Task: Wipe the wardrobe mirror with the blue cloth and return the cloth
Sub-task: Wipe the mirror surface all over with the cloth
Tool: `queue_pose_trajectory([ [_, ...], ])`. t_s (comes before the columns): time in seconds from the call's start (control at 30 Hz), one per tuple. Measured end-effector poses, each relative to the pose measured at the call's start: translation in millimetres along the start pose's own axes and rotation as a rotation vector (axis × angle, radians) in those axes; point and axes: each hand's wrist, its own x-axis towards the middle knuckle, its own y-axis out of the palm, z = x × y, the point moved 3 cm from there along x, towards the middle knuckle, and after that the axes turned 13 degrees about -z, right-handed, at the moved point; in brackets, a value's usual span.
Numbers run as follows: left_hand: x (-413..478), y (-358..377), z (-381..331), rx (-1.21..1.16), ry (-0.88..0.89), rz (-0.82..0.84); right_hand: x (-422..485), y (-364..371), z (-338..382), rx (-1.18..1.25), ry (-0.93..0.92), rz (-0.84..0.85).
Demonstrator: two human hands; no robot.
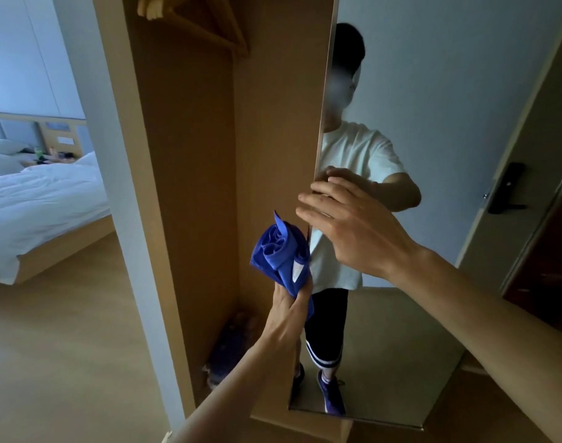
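Left hand (pixel 287 310) grips the blue cloth (pixel 279 257), bunched in a wad, fingers curled round its lower part. The cloth sits just beside the mirror's (pixel 433 123) left edge, not yet flat on the glass. Right hand (pixel 346 225) is spread, fingers near straight, tips on that edge and holding nothing; can't tell if they hook behind it. The step looks like steadying the mirror panel before wiping. To do it well: keep the right hand bracing the edge so the panel doesn't swing, flatten the wad for more contact, wipe top to bottom in overlapping strokes, and shift the right hand off the glass to avoid prints. Around: open wardrobe (pixel 190 155) with hanger (pixel 190 17) up top, a blurry dark item (pixel 231 343) on its floor, bed (pixel 43 199) far left, door handle (pixel 506 190) right. The right hand and forearm cover part of the glass.
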Motion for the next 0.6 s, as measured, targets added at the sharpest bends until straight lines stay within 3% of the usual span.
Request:
queue_pose_trajectory([
  [0.13,-11,0,27,-0.021,-0.075,0.057,-22,15,16,0.096,0.025,0.014],
  [0.27,-1,-8,15,-0.034,-0.002,0.111,-29,23,28,0.129,0.013,0.03],
  [0.47,14,-12,-27,-0.134,0.105,0.054,-23,17,23,0.24,0.194,-0.145],
  [0.6,1,-4,-4,-0.115,0.056,0.072,-50,31,31,0.35,0.276,-0.125],
])
